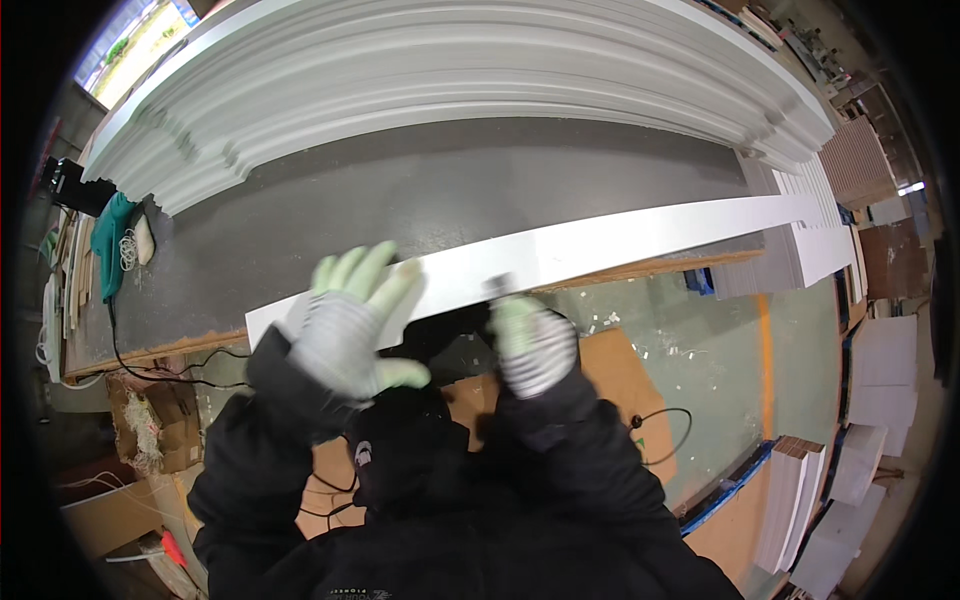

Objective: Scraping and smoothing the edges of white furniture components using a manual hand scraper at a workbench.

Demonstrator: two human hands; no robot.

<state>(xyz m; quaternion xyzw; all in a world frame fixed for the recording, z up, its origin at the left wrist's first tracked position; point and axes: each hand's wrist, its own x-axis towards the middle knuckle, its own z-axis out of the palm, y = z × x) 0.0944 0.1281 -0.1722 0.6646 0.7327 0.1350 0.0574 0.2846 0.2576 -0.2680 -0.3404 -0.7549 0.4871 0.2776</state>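
Observation:
A long, narrow white board [600, 240] lies along the near edge of the dark grey workbench [420, 185]. My left hand [345, 330], in a white and pale green glove, is spread over the board's left part with the fingers stretched out. At the board's near edge, right of the left hand, my gloved right hand [530, 345] is closed on a small dark tool [499, 286]. Motion blurs that hand and the tool, so its exact kind does not show.
Stacked white panels [480, 65] line the bench's far side. A teal corded tool [112, 235] lies at its left end, its black cable hanging over the edge. More white pieces [790, 255] are stacked at the right. Cardboard [625, 375] and scraps cover parts of the floor.

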